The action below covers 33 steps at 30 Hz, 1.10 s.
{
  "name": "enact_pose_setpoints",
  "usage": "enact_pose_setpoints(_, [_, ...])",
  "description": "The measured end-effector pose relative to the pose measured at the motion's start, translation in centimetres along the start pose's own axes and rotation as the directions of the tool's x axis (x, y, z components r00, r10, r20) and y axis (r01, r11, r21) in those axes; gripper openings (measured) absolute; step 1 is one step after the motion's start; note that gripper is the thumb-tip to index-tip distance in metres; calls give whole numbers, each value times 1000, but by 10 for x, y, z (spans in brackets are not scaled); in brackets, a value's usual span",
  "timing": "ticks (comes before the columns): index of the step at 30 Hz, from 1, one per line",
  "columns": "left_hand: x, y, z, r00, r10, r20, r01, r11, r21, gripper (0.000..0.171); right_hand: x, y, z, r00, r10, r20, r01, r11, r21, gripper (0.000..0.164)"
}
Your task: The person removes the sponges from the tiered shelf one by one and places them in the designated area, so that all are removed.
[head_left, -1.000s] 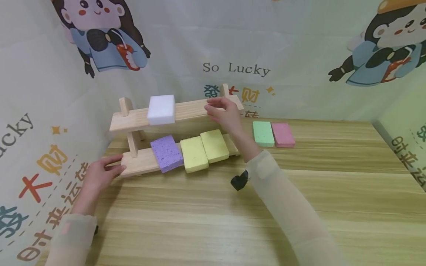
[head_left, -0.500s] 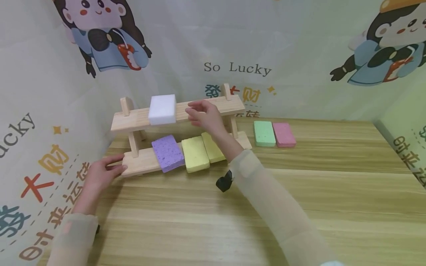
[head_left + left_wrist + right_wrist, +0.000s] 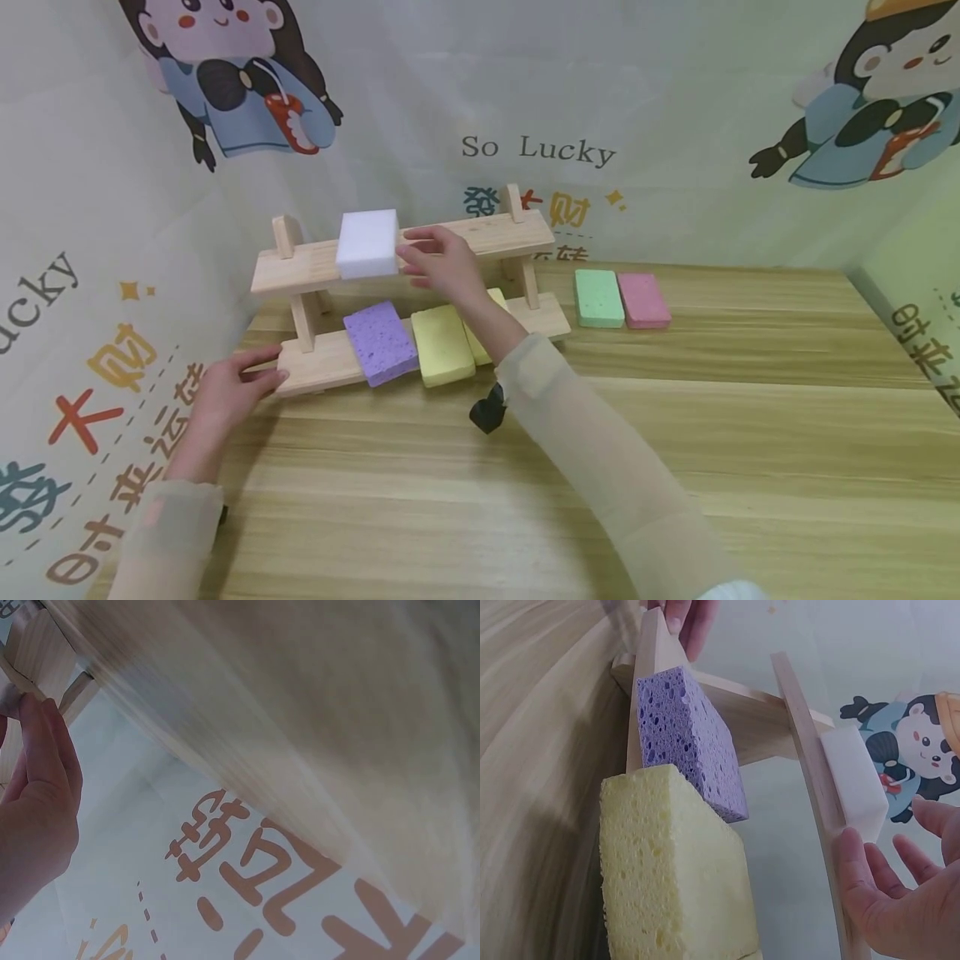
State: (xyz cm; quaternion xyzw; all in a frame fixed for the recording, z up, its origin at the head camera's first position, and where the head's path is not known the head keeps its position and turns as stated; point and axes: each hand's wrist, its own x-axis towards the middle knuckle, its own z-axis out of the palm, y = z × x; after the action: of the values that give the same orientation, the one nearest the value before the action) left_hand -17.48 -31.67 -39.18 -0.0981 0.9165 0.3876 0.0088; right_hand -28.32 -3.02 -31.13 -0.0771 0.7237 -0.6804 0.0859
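In the head view, my left hand (image 3: 225, 392) holds the left end of the lower board of a two-tier wooden shelf (image 3: 307, 367). My right hand (image 3: 442, 262) is over the upper board, its loosely bent fingers at the right side of a white sponge block (image 3: 367, 246). From the right wrist view, a fingertip meets the lower corner of the white block (image 3: 855, 776), and the hand is not around it. On the lower board lie a purple sponge (image 3: 380, 343) and two yellow sponges (image 3: 442, 348); my right forearm partly hides the right-hand yellow one.
A green sponge (image 3: 598, 298) and a pink sponge (image 3: 643, 302) lie side by side on the wood-grain table (image 3: 735, 450), right of the shelf. Short upright posts (image 3: 513, 202) rise at both ends of the upper board. A printed cloth (image 3: 660, 92) hangs behind.
My right hand has moved left along the upper board to the white sponge block. My left hand keeps its place at the shelf's end, and the sponges stay where they were.
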Motion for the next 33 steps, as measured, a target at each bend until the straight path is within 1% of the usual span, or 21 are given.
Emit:
enact_pose_setpoints(5, [0, -1, 0, 1000, 2, 2, -3, 1000, 3, 51, 3, 1, 5, 1000, 1, -4, -1, 1000, 4, 37])
enact_pose_setpoints(10, [-1, 0, 0, 1000, -4, 13, 4, 1000, -2, 52, 5, 1, 11, 999, 26, -18, -27, 999, -26, 38])
enact_pose_setpoints(15, [-3, 2, -1, 1000, -29, 10, 29, 1000, -4, 52, 8, 3, 17, 997, 18, -77, -21, 999, -34, 37])
enact_pose_setpoints(20, [-4, 5, -1, 1000, -25, 0, 25, 1000, 4, 51, 10, 3, 22, 993, 4, -118, -4, 1000, 2, 33])
enact_pose_setpoints(25, [-2, 6, -2, 1000, -7, -4, 7, 1000, 9, 50, 8, 2, 21, 994, 12, -113, -10, 1000, 19, 33])
enact_pose_setpoints(33, [-2, 3, -1, 1000, 14, -14, -13, 1000, 13, 49, 1, -3, 16, 996, 21, -88, -16, 998, 66, 35])
